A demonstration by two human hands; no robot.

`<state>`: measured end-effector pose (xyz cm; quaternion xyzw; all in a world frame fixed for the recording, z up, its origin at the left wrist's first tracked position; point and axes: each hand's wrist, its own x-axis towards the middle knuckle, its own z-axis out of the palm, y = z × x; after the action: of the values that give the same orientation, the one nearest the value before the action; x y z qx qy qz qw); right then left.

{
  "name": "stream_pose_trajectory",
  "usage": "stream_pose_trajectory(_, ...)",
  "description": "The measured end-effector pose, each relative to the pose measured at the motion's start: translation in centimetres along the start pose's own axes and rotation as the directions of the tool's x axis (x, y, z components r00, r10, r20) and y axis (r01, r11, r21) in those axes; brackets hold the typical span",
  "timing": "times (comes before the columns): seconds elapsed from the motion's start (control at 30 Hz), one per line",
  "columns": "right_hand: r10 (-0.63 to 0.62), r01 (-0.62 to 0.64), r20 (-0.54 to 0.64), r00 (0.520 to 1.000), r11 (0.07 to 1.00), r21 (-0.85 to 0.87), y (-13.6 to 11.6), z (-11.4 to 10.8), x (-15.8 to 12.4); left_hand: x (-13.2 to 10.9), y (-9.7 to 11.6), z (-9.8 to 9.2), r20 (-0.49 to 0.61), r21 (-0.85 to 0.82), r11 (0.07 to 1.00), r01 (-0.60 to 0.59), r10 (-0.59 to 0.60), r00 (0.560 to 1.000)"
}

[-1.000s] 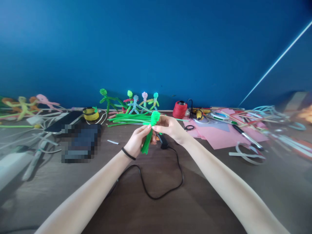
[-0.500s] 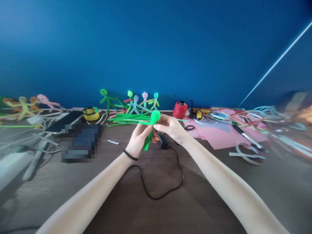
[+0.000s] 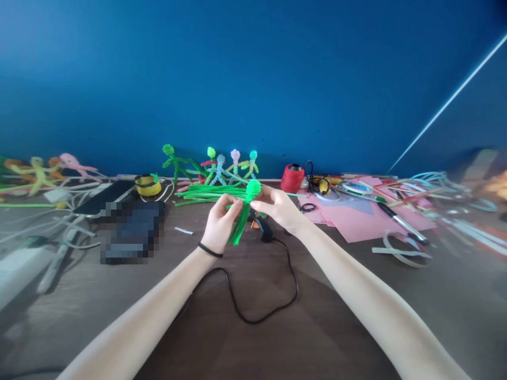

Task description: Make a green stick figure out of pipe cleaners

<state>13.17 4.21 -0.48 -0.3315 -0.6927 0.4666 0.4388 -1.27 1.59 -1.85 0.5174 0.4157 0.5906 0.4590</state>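
A bright green pipe cleaner figure point(image 3: 253, 190) is held up in front of me, its head a tightly wound ball and several loose strands hanging below. My right hand point(image 3: 276, 208) pinches it just under the head, thumb and fingers closed. From the left, my left hand point(image 3: 222, 217) is closed with thumb and forefinger together on a green pipe cleaner end beside the neck; the tip is hidden in the fingers. Behind the hands lies a bundle of green pipe cleaners point(image 3: 202, 193).
Finished pipe cleaner figures point(image 3: 221, 170) lean along the blue wall. A red thread spool point(image 3: 292, 178), pink paper point(image 3: 360, 224) and a marker point(image 3: 404, 224) lie to the right. A black tool point(image 3: 264, 230) with a cord point(image 3: 253, 321) is below the hands. Phones and a yellow tape roll point(image 3: 148, 186) sit left.
My left hand has shifted slightly left and up, its fingers now over the short strand that stuck out leftward. The hanging strands show more fully. My right hand stays almost still.
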Motion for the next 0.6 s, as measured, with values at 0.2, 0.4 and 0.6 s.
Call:
stream_pose_trajectory(0.2,0.003,-0.003,0.004,1.000,1.000,-0.009,-0.17,0.09,-0.07,0.00,0.11,-0.07,-0.014,0.154,0.984,-0.090,0.093,0.996)
stream_pose_trajectory(0.4,0.013,-0.012,0.017,1.000,1.000,-0.026,-0.12,-0.02,-0.05,-0.10,0.41,-0.03,-0.042,0.275,0.948,-0.159,0.177,0.983)
stream_pose_trajectory(0.6,0.011,-0.011,0.004,1.000,0.999,-0.051,-0.12,-0.02,-0.01,-0.07,0.17,-0.21,-0.010,0.281,0.948,-0.148,0.157,0.988)
